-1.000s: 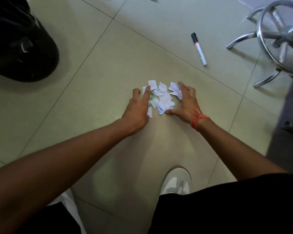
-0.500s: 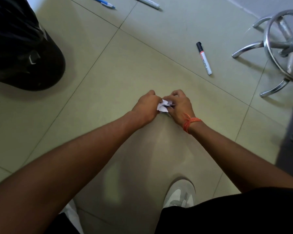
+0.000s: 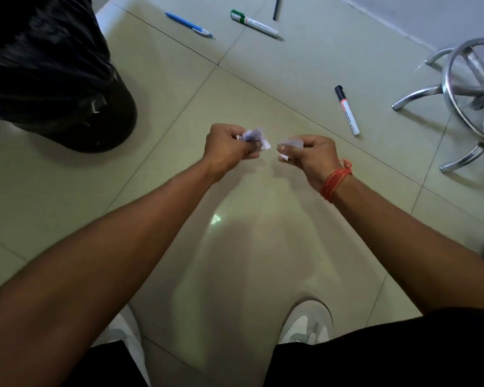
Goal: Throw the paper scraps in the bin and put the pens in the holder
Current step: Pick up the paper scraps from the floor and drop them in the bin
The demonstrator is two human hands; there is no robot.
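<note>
Head view: the left hand point(image 3: 227, 146) is curled into a fist around a wad of paper scraps point(image 3: 253, 136) poking out past its fingers point(image 3: 249, 150). The right hand point(image 3: 309, 155), just beside it but apart, pinches more scraps point(image 3: 289, 143) in bent fingertips. A black-capped marker point(image 3: 347, 110) lies beyond the right fingers, and the black bin point(image 3: 53, 79) stands left of the left fist.

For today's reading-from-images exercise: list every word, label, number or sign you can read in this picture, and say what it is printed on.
No text here can be read.
Black-capped marker: red and grey label print, too blurred to read.
Green-capped marker: label print, too small to read.
Paper scraps in the left hand and right hand: any marks are blurred.
Blue pen: no visible text.
</note>
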